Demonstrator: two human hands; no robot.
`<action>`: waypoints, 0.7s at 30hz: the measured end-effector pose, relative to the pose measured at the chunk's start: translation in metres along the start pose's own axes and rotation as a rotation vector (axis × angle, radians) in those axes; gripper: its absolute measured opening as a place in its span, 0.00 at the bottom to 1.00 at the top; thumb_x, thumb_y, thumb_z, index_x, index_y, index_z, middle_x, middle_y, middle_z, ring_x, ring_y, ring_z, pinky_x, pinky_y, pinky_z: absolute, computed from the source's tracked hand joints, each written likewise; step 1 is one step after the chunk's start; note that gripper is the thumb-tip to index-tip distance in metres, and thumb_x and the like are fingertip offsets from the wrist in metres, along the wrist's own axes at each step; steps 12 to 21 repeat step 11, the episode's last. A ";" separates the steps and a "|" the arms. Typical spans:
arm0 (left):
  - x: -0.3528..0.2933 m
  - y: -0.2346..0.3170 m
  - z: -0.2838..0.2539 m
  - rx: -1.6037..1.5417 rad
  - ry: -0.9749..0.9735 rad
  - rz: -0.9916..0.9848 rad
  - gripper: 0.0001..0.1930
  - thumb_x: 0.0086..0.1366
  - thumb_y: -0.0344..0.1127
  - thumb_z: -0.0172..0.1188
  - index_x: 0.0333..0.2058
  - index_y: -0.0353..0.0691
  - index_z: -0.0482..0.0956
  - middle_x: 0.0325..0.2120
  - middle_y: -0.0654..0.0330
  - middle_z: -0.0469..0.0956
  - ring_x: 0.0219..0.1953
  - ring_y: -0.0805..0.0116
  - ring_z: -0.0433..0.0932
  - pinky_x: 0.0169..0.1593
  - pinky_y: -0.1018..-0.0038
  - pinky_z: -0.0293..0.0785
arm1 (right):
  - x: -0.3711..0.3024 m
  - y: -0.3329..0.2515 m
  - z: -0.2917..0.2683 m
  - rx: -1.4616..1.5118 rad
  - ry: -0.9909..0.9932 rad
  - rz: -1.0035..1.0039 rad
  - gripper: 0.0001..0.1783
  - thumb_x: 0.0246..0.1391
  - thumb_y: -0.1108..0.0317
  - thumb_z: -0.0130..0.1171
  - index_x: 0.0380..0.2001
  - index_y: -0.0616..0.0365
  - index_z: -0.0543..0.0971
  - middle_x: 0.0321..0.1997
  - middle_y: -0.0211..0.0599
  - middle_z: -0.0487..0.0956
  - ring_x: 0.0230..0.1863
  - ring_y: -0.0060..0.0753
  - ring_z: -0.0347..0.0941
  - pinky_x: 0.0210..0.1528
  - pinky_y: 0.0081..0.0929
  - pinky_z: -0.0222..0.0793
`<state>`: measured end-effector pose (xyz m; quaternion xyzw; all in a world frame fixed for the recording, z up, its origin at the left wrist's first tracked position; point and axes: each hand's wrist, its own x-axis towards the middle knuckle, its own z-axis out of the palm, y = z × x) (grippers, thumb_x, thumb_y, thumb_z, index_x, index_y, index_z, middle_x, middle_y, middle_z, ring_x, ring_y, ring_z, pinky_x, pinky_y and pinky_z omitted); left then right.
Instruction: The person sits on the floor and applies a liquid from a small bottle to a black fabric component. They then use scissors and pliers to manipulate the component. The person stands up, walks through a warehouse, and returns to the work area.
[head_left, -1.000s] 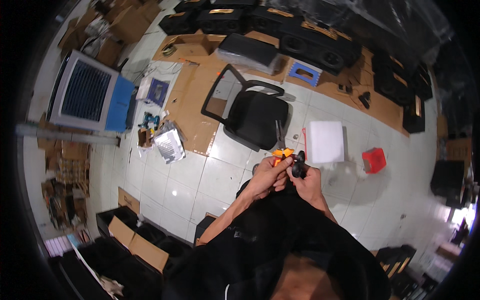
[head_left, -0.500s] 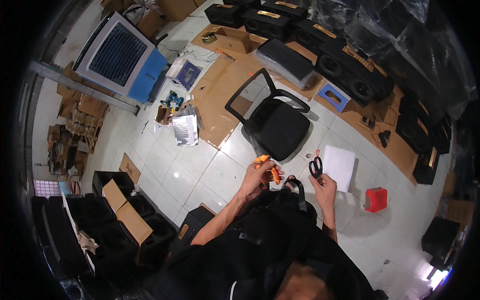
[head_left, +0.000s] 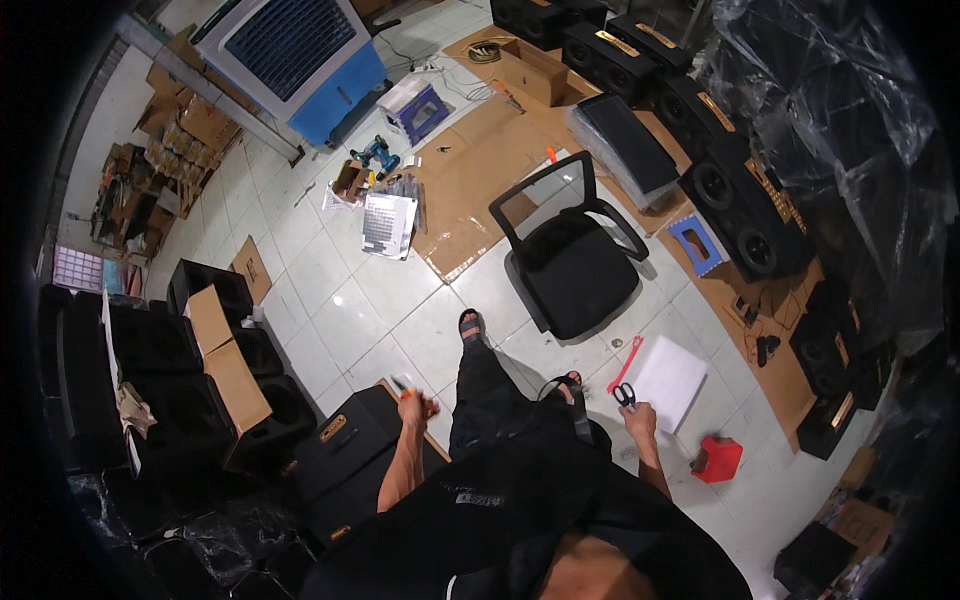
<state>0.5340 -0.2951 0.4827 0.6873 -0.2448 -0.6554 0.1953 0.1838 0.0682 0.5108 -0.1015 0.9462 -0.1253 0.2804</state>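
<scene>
My left hand [head_left: 412, 408] is closed around an orange-handled tool [head_left: 430, 408]; a pale, narrow end shows past the fingers, and its exact kind is unclear. This hand is over the edge of a black speaker box [head_left: 350, 450] on the left. In my right hand [head_left: 640, 418] is a pair of scissors [head_left: 624, 394], gripped at the blade end with the black finger loops pointing away. Just beyond that hand lies a white foam-like slab [head_left: 672, 380] on the floor, with a long red tool [head_left: 628, 362] beside its left edge.
A black office chair [head_left: 575, 275] stands ahead. A red plastic bin [head_left: 718, 460] is on the right. Flattened cardboard [head_left: 465, 200] covers floor near a cordless drill [head_left: 375, 155] and a blue-grey air cooler [head_left: 330, 90]. Black speakers [head_left: 740, 215] line the right side; more boxes fill the left.
I have stepped to the left, and the chair and floor things have shifted in view. My left hand moved left and down with the orange tool; my right hand still holds the scissors.
</scene>
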 end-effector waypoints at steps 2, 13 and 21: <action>0.004 -0.021 -0.034 0.026 0.038 -0.090 0.07 0.58 0.36 0.48 0.26 0.41 0.63 0.15 0.59 0.65 0.14 0.63 0.68 0.16 0.64 0.69 | 0.010 -0.002 0.020 -0.063 -0.051 -0.010 0.24 0.37 0.52 0.63 0.22 0.67 0.77 0.23 0.55 0.76 0.29 0.53 0.74 0.32 0.39 0.68; 0.080 -0.052 -0.127 0.994 0.007 -0.384 0.15 0.54 0.50 0.55 0.28 0.45 0.77 0.25 0.65 0.73 0.30 0.73 0.73 0.33 0.76 0.69 | 0.065 -0.139 0.063 -0.114 -0.169 0.009 0.24 0.39 0.51 0.61 0.21 0.67 0.78 0.25 0.54 0.77 0.31 0.52 0.74 0.34 0.40 0.68; 0.080 -0.052 -0.127 0.994 0.007 -0.384 0.15 0.54 0.50 0.55 0.28 0.45 0.77 0.25 0.65 0.73 0.30 0.73 0.73 0.33 0.76 0.69 | 0.065 -0.139 0.063 -0.114 -0.169 0.009 0.24 0.39 0.51 0.61 0.21 0.67 0.78 0.25 0.54 0.77 0.31 0.52 0.74 0.34 0.40 0.68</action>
